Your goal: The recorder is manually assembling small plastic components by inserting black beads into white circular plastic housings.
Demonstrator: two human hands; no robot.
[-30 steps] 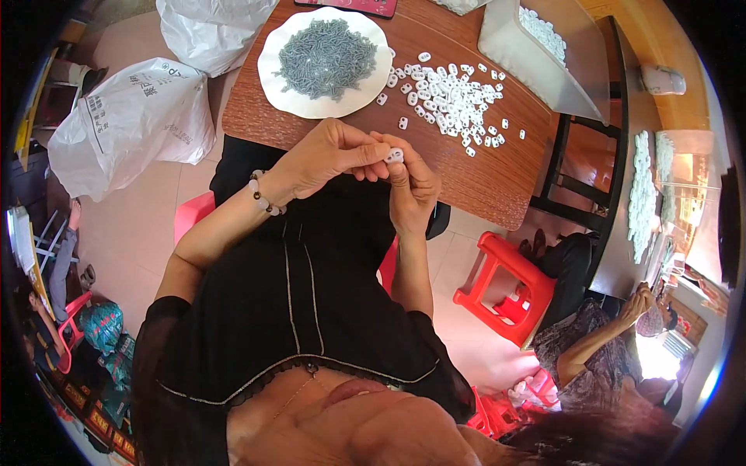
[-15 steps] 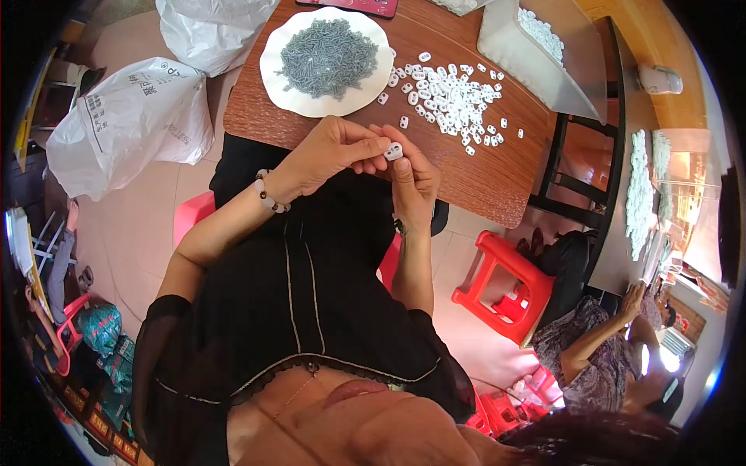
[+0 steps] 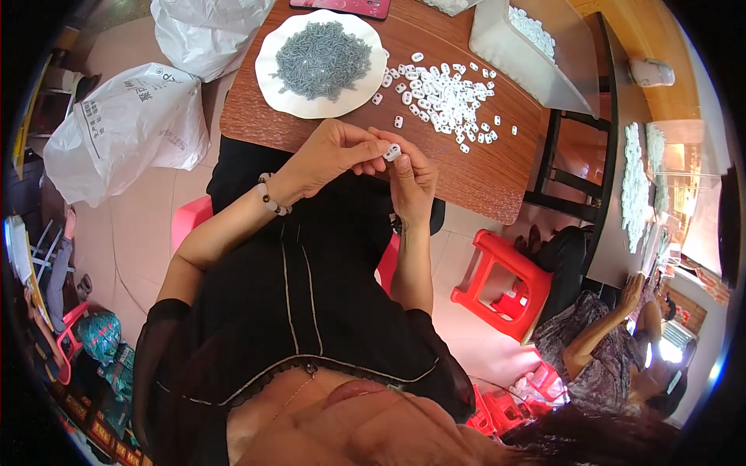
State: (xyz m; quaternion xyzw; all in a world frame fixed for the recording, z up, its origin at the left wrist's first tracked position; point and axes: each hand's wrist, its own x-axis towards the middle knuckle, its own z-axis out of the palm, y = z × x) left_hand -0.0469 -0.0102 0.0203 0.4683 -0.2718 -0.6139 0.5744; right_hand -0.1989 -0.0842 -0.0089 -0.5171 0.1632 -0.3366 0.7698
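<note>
Just off the near edge of the wooden table, my two hands meet around a small white plastic piece with two dark holes (image 3: 392, 152). My right hand (image 3: 413, 177) pinches it between thumb and fingers. From the other side, my left hand (image 3: 332, 159) is closed, its thumb and fingertips pressed together against the piece; whatever may be between them is hidden. Beyond my left hand stands a white scalloped plate (image 3: 268, 87) heaped with small grey rod-like parts (image 3: 322, 60). A loose spread of matching white pieces (image 3: 447, 97) lies on the table beyond my right hand.
A clear-walled bin (image 3: 497, 62) with more white pieces stands at the table's far right. A pink phone-like object (image 3: 365, 6) lies at the back. White sacks (image 3: 128, 132) stand left, a red stool (image 3: 505, 287) right. Another person's arm (image 3: 598, 342) rests at a neighbouring table.
My hands stay joined at the white piece, which seems slightly turned, its two holes showing more plainly. The table and its contents have shifted slightly left in view.
</note>
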